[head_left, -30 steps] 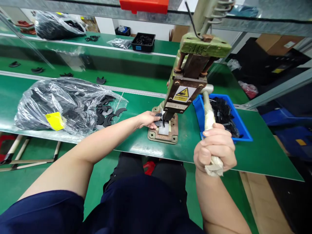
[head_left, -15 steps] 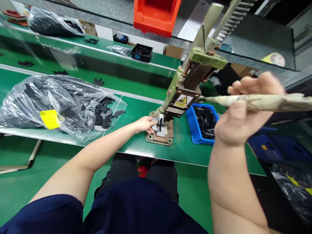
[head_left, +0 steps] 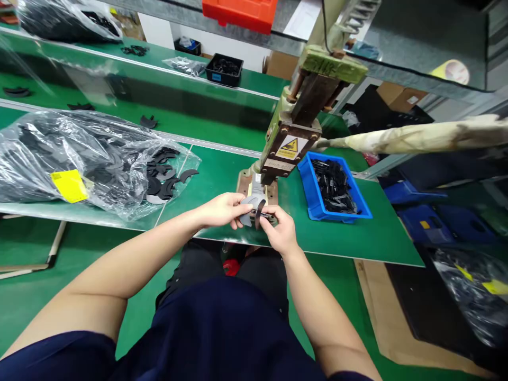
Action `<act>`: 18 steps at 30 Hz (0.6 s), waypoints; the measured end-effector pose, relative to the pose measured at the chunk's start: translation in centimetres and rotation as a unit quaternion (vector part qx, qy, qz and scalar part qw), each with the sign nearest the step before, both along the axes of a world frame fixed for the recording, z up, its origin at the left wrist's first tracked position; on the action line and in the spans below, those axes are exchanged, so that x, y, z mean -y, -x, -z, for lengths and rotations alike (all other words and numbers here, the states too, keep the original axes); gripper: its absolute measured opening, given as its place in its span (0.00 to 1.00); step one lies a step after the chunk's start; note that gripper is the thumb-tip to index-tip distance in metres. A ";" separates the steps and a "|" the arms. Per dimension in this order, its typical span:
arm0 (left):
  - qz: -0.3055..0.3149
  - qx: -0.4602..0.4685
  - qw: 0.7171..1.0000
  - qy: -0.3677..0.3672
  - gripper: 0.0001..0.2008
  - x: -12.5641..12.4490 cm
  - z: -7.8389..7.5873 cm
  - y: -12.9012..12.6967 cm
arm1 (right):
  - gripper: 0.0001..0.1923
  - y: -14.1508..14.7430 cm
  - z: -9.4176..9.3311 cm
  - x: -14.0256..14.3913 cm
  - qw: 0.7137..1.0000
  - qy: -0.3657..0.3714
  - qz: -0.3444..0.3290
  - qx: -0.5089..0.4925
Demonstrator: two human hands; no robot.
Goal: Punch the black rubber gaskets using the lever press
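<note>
My left hand [head_left: 224,210] is closed on a dark grey curved plastic piece [head_left: 246,217], held just in front of the hand press [head_left: 291,140]. From the other side my right hand [head_left: 281,228] pinches a thin black curved strip [head_left: 259,214], which stands upright against the grey piece. Whether the two are joined, I cannot tell. Both hands are over the near edge of the press's base [head_left: 243,182]. The press's wrapped lever [head_left: 416,135] sticks out to the right, with no hand on it.
A blue bin [head_left: 313,201] of black parts stands right of the press. To the left lies a clear plastic bag [head_left: 130,211] of dark curved pieces. An orange bin [head_left: 242,13] and a tape roll [head_left: 454,71] sit on the shelf above. A black tray [head_left: 224,79] stands behind.
My right hand has left the lever and come down to the black strip. My left hand has drawn the grey piece from the press toward me. The view has shifted slightly.
</note>
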State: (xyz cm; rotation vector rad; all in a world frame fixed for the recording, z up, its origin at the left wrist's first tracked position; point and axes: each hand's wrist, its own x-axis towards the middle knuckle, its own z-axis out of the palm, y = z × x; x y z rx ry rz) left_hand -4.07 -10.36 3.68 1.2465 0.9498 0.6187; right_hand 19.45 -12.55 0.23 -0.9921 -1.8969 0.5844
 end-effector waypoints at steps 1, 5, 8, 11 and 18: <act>0.004 0.000 1.000 -0.001 0.24 0.2 0.0 -0.2 | 0.05 -0.1 -0.2 0.1 1.000 -0.003 -0.005 0.000; 0.024 -0.024 0.999 -0.008 0.23 0.8 -0.1 -0.7 | 0.05 -0.6 -0.2 0.8 1.000 -0.023 -0.016 0.003; -0.037 -0.096 0.989 -0.104 0.20 1.3 -0.6 -0.9 | 0.05 -1.0 0.1 1.3 0.999 -0.036 -0.015 0.010; -0.133 -0.202 0.922 -0.302 0.16 2.0 -1.6 -1.3 | 0.05 -1.4 0.4 1.6 0.999 -0.048 -0.003 0.019; -0.009 -0.260 0.894 -0.365 0.23 2.6 -1.9 -3.5 | 0.06 -2.1 0.6 2.0 0.996 -0.073 0.001 0.044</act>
